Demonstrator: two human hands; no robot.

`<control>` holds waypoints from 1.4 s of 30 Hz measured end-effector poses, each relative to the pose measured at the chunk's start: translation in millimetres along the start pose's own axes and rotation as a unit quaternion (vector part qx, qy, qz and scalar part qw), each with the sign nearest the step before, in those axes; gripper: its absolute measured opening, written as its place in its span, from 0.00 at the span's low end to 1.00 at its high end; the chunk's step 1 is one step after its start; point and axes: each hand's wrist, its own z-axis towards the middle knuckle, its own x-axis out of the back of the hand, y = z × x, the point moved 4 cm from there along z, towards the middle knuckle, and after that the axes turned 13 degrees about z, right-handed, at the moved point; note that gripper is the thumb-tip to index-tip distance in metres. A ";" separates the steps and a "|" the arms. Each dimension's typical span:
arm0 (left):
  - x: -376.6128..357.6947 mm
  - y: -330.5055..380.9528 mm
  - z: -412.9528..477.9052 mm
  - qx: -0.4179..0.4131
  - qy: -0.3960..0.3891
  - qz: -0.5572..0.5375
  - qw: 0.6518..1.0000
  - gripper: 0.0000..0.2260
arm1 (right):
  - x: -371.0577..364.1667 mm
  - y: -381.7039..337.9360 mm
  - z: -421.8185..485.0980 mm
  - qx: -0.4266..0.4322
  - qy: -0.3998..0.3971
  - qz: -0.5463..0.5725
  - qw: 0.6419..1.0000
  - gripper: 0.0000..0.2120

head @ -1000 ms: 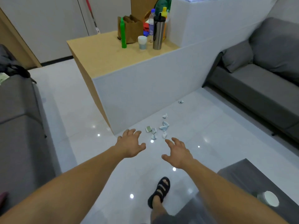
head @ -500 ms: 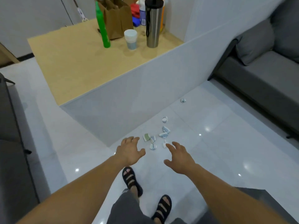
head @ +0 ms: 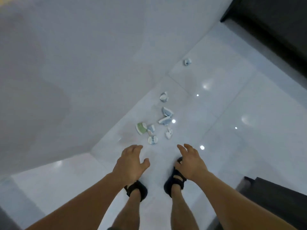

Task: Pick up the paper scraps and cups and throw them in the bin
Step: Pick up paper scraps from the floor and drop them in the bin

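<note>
The left hand (head: pixel 131 163) and right hand (head: pixel 191 161) hover empty, fingers loosely spread, just short of the crumpled white-and-blue paper scraps (head: pixel 152 139) clustered on the glossy white tiled floor (head: pixel 240 105) beside a pale grey panel (head: pixel 74 72). Light scraps may skid on slick tile when pinched, and the lone stray scrap (head: pixel 187 61) nearer the dark sofa (head: pixel 274 19) risks being overlooked.

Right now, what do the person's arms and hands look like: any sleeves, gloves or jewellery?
Both forearms are bare as far up as the frame reaches, with no sleeves in view. The left hand and right hand wear no gloves, and no watch, ring or wristband shows on either. The only clothing clearly seen is a pair of black strapped sandals on the feet.
</note>
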 end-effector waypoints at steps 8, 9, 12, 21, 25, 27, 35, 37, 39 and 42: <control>-143.4 -43.5 188.9 0.006 -0.004 0.037 0.999 0.28 | -84.7 69.4 243.5 0.038 0.007 -0.077 0.996 0.34; -161.3 -46.4 210.8 0.007 -0.002 0.041 0.999 0.28 | -97.2 81.3 267.9 0.043 0.007 -0.092 0.995 0.34; -204.3 -51.6 264.6 0.013 0.004 0.035 0.999 0.28 | -129.8 109.4 321.4 0.064 0.017 -0.139 0.988 0.34; -255.8 -54.4 309.2 0.013 0.026 -0.024 0.999 0.27 | -175.1 134.1 356.6 0.134 0.061 -0.040 0.988 0.21; -247.3 -38.2 287.1 -0.031 0.045 -0.106 0.993 0.30 | -170.7 103.0 316.4 0.135 0.055 0.159 0.976 0.21; -237.4 -28.9 275.8 -0.077 0.020 -0.147 0.986 0.37 | -163.8 81.0 293.7 0.114 0.042 0.271 0.955 0.20; -193.5 -45.1 266.9 -0.085 0.053 -0.120 0.988 0.27 | -164.8 35.0 263.9 0.084 -0.069 0.437 0.893 0.16; -194.4 -64.7 267.4 -0.048 0.053 -0.082 0.994 0.22 | -167.7 41.3 272.1 0.098 -0.022 0.388 0.916 0.16; -203.1 -86.9 267.7 -0.014 0.032 -0.055 0.998 0.21 | -172.0 49.6 287.5 0.144 0.050 0.213 0.965 0.21; -220.9 -113.6 265.0 0.017 0.013 -0.044 0.999 0.20 | -190.4 54.7 316.9 0.208 0.054 -0.028 0.976 0.32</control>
